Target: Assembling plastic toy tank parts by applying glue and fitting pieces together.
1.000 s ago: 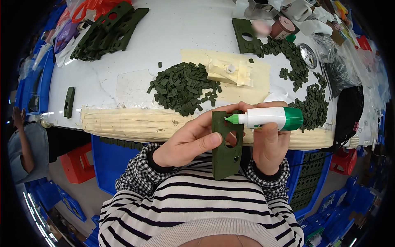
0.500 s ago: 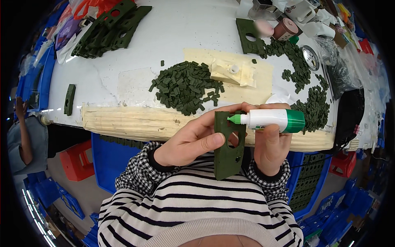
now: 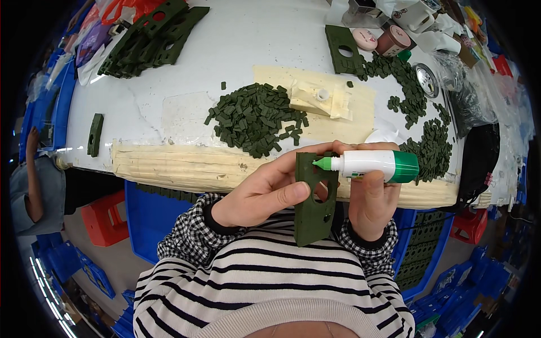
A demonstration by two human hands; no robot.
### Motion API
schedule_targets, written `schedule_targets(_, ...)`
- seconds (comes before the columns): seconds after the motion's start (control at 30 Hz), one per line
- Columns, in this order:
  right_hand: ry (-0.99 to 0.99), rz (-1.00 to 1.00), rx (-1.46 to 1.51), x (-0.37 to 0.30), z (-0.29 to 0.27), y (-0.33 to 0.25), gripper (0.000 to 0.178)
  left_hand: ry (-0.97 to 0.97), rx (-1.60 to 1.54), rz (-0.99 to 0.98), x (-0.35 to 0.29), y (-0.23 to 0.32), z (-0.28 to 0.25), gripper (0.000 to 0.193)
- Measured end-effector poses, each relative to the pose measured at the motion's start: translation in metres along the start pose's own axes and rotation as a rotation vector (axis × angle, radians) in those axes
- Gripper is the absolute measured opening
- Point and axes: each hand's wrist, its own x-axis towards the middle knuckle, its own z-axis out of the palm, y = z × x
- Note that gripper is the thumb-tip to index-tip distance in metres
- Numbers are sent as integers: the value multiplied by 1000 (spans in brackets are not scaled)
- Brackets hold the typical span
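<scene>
The left hand (image 3: 265,194) pinches a flat green plate (image 3: 315,197) with holes, held upright in front of the striped shirt (image 3: 270,287), near the tabletop (image 3: 253,50) edge. The right hand (image 3: 369,203) is closed around a white glue bottle (image 3: 372,164) lying sideways, its green tip touching the plate's top. A pile of small green bits (image 3: 256,118) sits just behind on the tabletop.

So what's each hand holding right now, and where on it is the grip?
The left hand pinches the dark green flat plate by its left edge, upright. The right hand grips the white glue bottle around its body, green nozzle on the plate's top.
</scene>
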Motion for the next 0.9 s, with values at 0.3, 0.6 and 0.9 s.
schedule_targets(0.3, -6, 3, 15, 0, 1, -1, 38, 0, 6, -1, 0, -1, -1, 55)
schedule_targets(0.6, 16, 28, 65, 0, -6, 5, 39, 6, -72, -3, 1, -2, -1, 54)
schedule_targets(0.9, -31, 42, -31, 0, -5, 2, 41, 38, -53, -50, -1, -3, -1, 59)
